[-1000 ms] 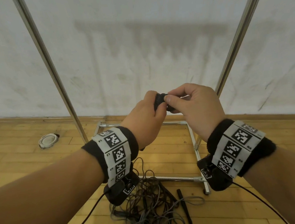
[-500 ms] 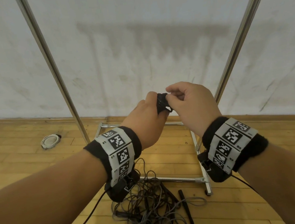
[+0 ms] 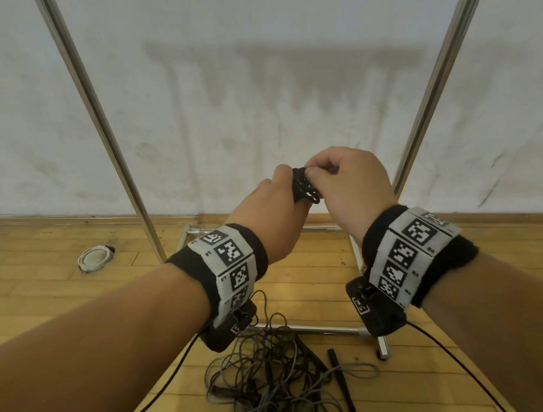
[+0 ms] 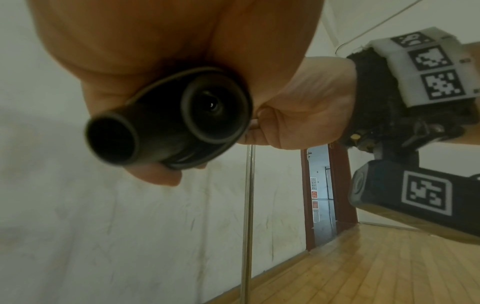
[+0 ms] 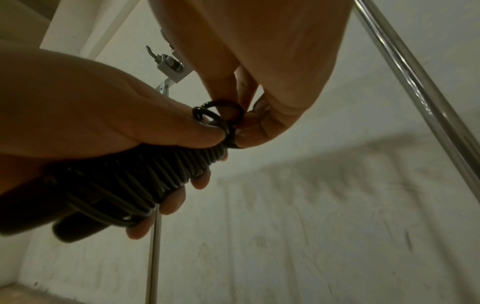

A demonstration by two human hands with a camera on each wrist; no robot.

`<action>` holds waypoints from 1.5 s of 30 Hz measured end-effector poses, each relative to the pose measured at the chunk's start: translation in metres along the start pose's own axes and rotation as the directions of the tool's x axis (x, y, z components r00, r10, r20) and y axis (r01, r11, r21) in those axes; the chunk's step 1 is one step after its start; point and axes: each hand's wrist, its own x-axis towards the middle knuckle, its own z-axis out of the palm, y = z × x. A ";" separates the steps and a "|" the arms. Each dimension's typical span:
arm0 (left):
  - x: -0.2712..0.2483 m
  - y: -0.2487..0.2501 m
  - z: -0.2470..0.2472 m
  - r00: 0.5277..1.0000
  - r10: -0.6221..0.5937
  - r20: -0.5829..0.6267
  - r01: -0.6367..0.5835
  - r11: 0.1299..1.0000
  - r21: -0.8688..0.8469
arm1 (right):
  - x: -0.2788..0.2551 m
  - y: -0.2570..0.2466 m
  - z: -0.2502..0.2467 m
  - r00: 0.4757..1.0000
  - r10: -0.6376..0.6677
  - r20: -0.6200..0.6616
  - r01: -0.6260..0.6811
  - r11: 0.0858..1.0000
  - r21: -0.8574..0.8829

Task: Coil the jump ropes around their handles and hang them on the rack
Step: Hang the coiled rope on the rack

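Tangled ropes [image 3: 279, 382] on floor [image 3: 42, 308], apparently touching rack [image 3: 320, 327].

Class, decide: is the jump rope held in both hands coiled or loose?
Coiled: the jump rope winds tightly around its two handles; only a small end loop stays free.

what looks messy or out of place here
The tangle of jump ropes on the wooden floor by the rack base is the untidy part: loose grey cords knotted over black handles. The rope the left hand grips is coiled neatly; the right hand pinches its end loop.
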 end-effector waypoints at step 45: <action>-0.009 0.022 -0.018 0.986 -0.027 -0.162 -0.079 0.786 -0.613 | -0.008 -0.024 -0.036 0.992 -0.102 -0.070 0.113 0.979 0.169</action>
